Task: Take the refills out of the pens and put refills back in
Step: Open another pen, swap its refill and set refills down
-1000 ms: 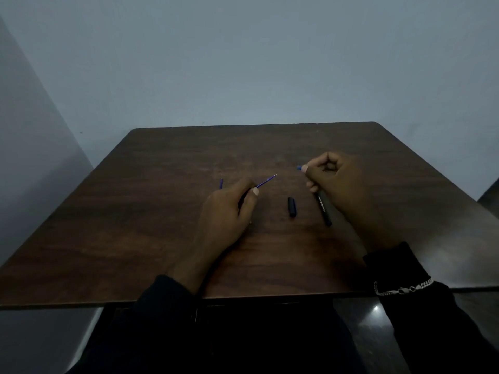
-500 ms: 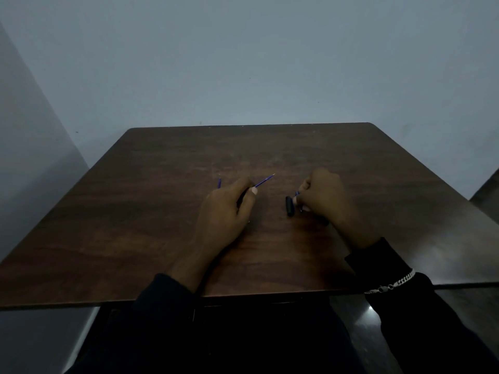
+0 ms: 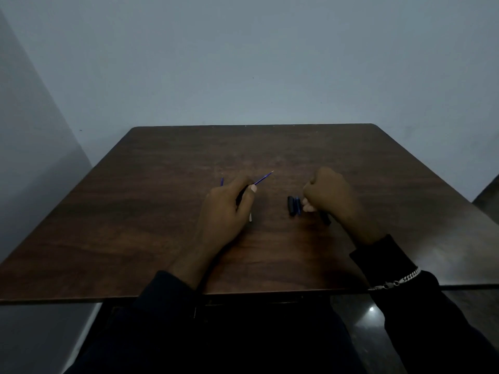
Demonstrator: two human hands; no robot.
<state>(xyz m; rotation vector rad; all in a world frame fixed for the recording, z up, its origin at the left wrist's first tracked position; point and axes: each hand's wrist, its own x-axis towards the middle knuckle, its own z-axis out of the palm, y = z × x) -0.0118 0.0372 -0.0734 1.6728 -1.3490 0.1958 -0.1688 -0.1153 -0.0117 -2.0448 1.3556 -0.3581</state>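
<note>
While your left hand [image 3: 226, 209] stays curled around the thin blue refill [image 3: 263, 178], mid-tabletop, tip aimed at the far right corner, your right hand [image 3: 328, 197] pinches the small blue pen piece [image 3: 297, 205] beside the black cap [image 3: 291, 205], both lying near-to-far.

Both hands [image 3: 226, 209] [image 3: 328, 195] curled, knuckles up

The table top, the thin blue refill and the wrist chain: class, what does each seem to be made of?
Table top: probably wood or wood-look laminate, dark brown with streaky grain and a dull sheen. Thin blue refill, held in the left hand: likely plastic, a slim blue tube ending in a paler tip, possibly metal. Wrist chain: apparently metal, with silvery links catching light.
</note>
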